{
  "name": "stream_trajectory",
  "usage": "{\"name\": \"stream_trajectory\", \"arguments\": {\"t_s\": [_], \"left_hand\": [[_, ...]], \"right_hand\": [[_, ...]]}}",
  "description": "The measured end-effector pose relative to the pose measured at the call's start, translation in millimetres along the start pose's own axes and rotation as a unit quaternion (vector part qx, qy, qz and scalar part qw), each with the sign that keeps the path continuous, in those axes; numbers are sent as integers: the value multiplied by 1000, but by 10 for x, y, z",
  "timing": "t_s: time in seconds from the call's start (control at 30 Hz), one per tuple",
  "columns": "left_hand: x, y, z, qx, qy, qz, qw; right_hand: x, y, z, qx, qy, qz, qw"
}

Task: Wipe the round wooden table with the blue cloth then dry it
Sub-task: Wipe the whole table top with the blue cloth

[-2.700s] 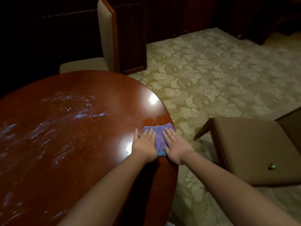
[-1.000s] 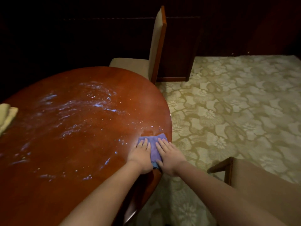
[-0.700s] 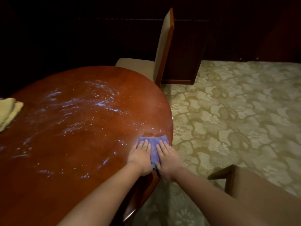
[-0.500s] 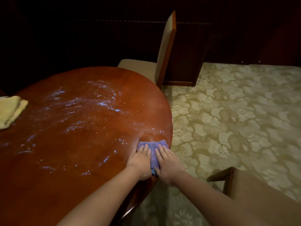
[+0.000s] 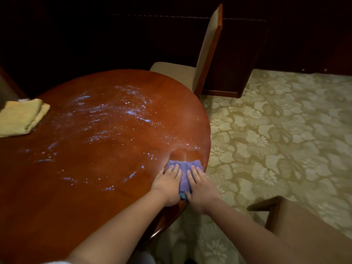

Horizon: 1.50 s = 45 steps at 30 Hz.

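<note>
Pressing flat on blue cloth (image 5: 183,169): left hand (image 5: 167,182) and right hand (image 5: 200,184), side by side, fingers straight and together, palms down, neither curled round anything.

Blue cloth: folded, lying on worktop (image 5: 99,187) at its right edge, near side; far part showing beyond fingertips, narrow strip showing between the two hands, near end reaching the worktop rim by the wrists.

Worktop: round, reddish-brown polished wood; wet streaks and droplets (image 5: 106,119) glinting across the middle and toward the left; smoother wiped patch just beyond the cloth, by the right edge.

Yellow cloth (image 5: 21,117): folded, lying at the far-left edge of the worktop, well apart from the blue cloth.

Chair (image 5: 205,54): upright, wooden frame, pale padded back and seat, standing at the far-right edge of the worktop, seat partly tucked under the rim.

Second chair (image 5: 297,225): brown padded seat with wooden frame, standing on the carpet to the right of the worktop, near corner only in view.

Carpet (image 5: 276,140): pale green with floral pattern, covering the floor right of the worktop.

Dark wood panelling (image 5: 238,54): behind the upright chair, detail lost in shadow.

Forearms: bare, reaching in from the near edge, left over the worktop, right over the carpet beside the rim.
</note>
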State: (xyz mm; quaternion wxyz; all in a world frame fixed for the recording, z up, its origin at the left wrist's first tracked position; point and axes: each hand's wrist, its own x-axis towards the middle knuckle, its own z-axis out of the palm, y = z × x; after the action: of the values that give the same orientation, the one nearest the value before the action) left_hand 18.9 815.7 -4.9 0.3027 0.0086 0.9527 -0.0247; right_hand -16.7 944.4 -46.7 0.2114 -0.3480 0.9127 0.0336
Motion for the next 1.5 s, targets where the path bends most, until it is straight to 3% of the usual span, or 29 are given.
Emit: {"name": "stream_trajectory", "arguments": {"t_s": [0.23, 0.4, 0.43, 0.53, 0.77, 1.03, 1.3, 1.5], "left_hand": [[199, -110, -120, 10, 9, -38, 999], [-280, -82, 186, 31, -25, -37, 998], [-358, -108, 252, 24, -27, -37, 999], [-402, -191, 338, 20, -39, -58, 997], [-120, -649, 122, -58, -35, -127, 990], [-436, -374, 424, -33, -28, -73, 996], [-114, -592, 126, -92, -14, -81, 992], [-335, -425, 275, -30, -41, 3, 999]], "right_hand": [[307, 54, -206, -27, -8, -15, 1000], [-26, -129, -147, -16, -33, -94, 995], [-66, -160, -140, -32, 3, -115, 993], [9, -254, -191, -56, -31, -150, 987], [701, -537, -334, -60, -24, -108, 992], [86, -454, -76, -46, 2, -145, 988], [517, -511, -183, -36, -16, -66, 997], [-57, -487, 99, 12, 44, -15, 999]]}}
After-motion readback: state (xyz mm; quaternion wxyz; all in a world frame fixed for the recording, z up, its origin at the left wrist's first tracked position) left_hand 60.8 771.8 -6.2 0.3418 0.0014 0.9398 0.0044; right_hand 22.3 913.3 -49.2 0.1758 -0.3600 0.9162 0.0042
